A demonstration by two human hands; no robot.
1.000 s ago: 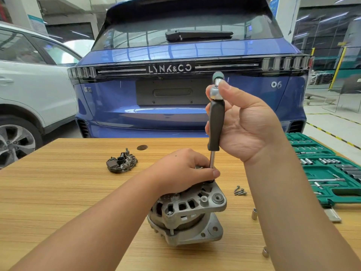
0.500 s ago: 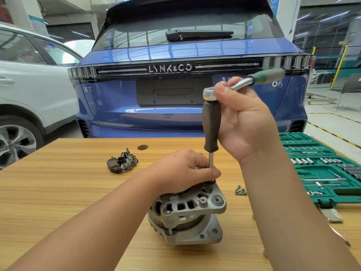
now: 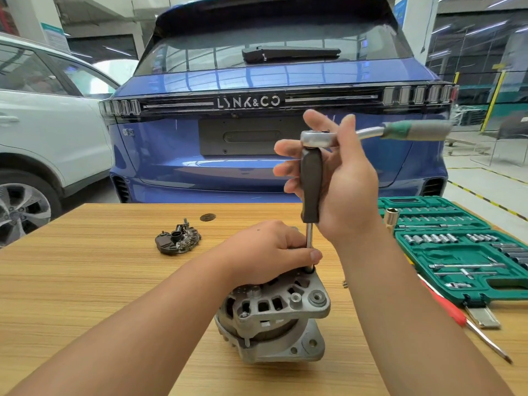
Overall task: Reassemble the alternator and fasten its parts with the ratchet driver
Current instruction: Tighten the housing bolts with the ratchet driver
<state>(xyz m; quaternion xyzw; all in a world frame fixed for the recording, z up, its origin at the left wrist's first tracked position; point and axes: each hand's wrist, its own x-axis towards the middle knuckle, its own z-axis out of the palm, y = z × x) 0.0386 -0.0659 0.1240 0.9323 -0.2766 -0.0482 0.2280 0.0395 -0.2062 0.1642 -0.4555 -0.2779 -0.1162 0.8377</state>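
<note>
- Alternator (image 3: 274, 315): it stands near the front edge of the table (image 3: 85, 281), about midway along it, with both halves of the housing already joined.
- Progress: one bolt at the housing's top ear is being driven, so fastening looks under way, not finished. The rectifier plate (image 3: 177, 240) lies apart toward the table's back edge and is not yet fitted; I judge a good share remains.
- Left hand (image 3: 268, 252): rests on top of the alternator, fingers curled around the driver's metal shaft just above the bolt.
- Right hand (image 3: 337, 178): fingers spread and mostly straight, only loosely cradling the black grip under the ratchet driver (image 3: 311, 184); its handle points right.
- Count: one alternator, one rectifier plate, one ratchet driver, one open green socket case (image 3: 463, 252) at the right edge, one red screwdriver (image 3: 457, 312) beside it, two hands.
</note>
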